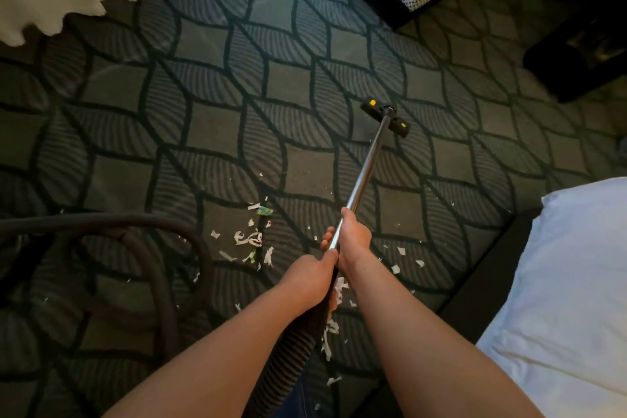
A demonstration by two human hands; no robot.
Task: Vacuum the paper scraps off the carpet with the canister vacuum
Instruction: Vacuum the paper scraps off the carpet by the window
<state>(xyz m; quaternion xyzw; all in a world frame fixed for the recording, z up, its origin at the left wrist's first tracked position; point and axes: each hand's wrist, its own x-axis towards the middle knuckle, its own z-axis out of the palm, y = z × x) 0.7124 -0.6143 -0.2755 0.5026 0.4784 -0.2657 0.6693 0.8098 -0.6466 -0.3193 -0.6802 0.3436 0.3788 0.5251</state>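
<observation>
Dark patterned carpet (217,85) is carrying paper scraps (249,239) near us, mostly unvacuumed, we are judging. Our left hand (312,273) and right hand (353,237) are gripping the metal wand (368,163), its floor nozzle (385,116) sitting farther out.

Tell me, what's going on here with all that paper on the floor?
A person is vacuuming the carpet. Both hands grip the metal tube: the right hand farther down it, the left hand nearer the hose. The floor nozzle sits out ahead on the carpet, past most of the paper scraps, which lie scattered close to the person, so most of the mess is not yet picked up.
</observation>
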